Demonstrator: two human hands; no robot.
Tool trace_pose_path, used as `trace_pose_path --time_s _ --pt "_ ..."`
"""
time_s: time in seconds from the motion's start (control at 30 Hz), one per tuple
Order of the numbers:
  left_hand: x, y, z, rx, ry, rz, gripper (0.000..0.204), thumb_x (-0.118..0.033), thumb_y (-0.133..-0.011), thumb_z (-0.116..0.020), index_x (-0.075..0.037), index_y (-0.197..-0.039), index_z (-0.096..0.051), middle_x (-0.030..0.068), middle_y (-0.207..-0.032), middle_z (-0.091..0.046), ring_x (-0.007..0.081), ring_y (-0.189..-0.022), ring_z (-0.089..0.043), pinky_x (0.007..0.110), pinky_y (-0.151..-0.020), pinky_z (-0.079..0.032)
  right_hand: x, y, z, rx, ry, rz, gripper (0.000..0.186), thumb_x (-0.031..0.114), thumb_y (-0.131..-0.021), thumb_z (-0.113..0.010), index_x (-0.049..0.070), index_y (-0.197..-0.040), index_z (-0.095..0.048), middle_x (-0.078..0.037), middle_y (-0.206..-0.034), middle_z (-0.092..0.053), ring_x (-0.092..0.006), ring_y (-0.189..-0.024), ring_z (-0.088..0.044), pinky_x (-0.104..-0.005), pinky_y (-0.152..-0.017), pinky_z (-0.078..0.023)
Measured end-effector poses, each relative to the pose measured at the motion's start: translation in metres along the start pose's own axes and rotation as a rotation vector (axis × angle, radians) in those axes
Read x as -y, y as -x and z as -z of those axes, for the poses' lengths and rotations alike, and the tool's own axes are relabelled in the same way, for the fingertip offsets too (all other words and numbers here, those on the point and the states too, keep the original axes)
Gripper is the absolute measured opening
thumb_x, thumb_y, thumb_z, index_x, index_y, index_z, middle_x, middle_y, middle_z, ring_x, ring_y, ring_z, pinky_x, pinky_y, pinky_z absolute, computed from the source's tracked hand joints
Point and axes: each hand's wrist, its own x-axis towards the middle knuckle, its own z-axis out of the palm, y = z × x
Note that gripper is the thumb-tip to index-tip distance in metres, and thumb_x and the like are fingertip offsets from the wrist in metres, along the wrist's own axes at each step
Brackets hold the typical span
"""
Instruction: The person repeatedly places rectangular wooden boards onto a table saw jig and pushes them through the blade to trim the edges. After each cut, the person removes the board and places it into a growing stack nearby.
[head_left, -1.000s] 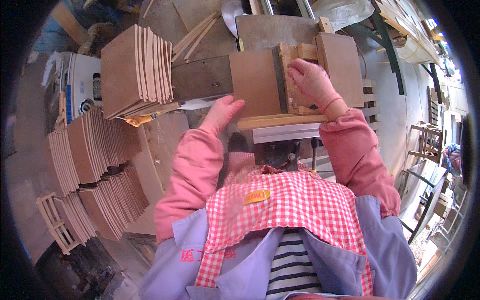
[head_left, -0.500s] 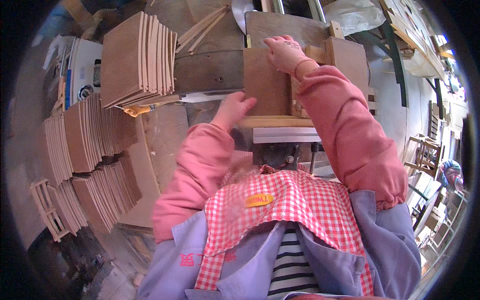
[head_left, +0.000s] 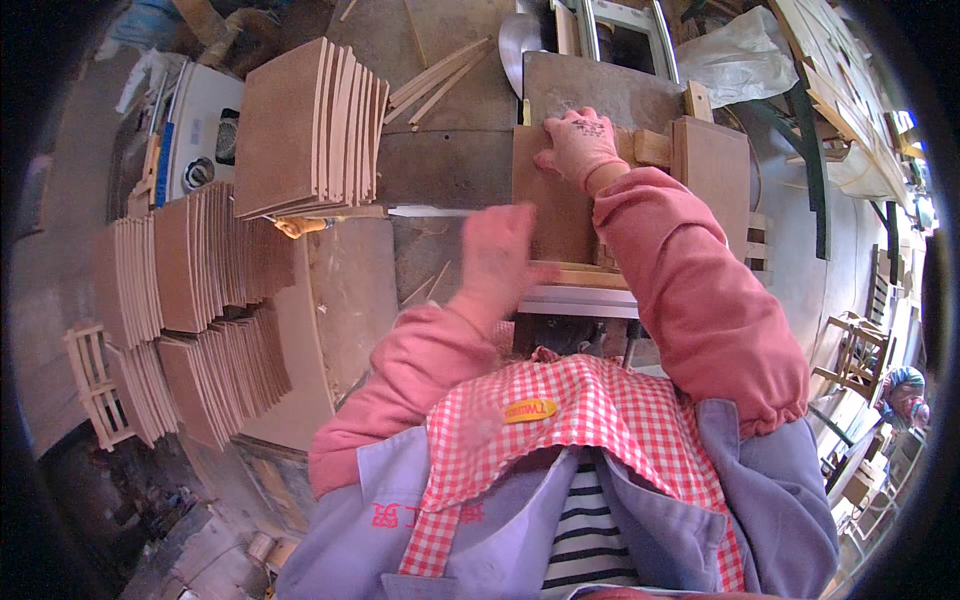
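Brown board (head_left: 562, 220) lies on the saw table (head_left: 440, 165), just beyond the wooden strip (head_left: 590, 276). My right hand (head_left: 583, 145) is on its far part, fingers bent; can't tell if they're gripping. My left hand (head_left: 500, 250), blurred, is by its near left corner; finger state and contact unclear. Step looks like positioning 1 board; next move calls for 2 steady hands, clear of the round blade (head_left: 518, 50).

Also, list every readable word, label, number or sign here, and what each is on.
Yellow oval label on the checked apron: printed lettering, not copied here.
Purple jacket: red characters, upside down, not copied.
Right hand: dark print on its back, too small to read.
Left hand: blurred, nothing readable.
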Motion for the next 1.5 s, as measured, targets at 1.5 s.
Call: trace_pose_path --time_s 1.5 --pt "-0.016 -0.121 0.02 0.014 -0.276 -0.307 0.099 -0.051 -0.062 -0.088 -0.004 -0.139 -0.048 0.0216 -0.137 -0.051 0.0392 -0.134 -0.043 0.047 -0.115 -0.029 -0.046 -0.142 0.048 0.014 0.021 -0.078 0.05 0.046 -0.08 -0.075 0.019 -0.123 -0.072 -0.01 -0.13 -0.065 -0.0337 -0.126 -0.056 -0.0495 -0.101 -0.046"
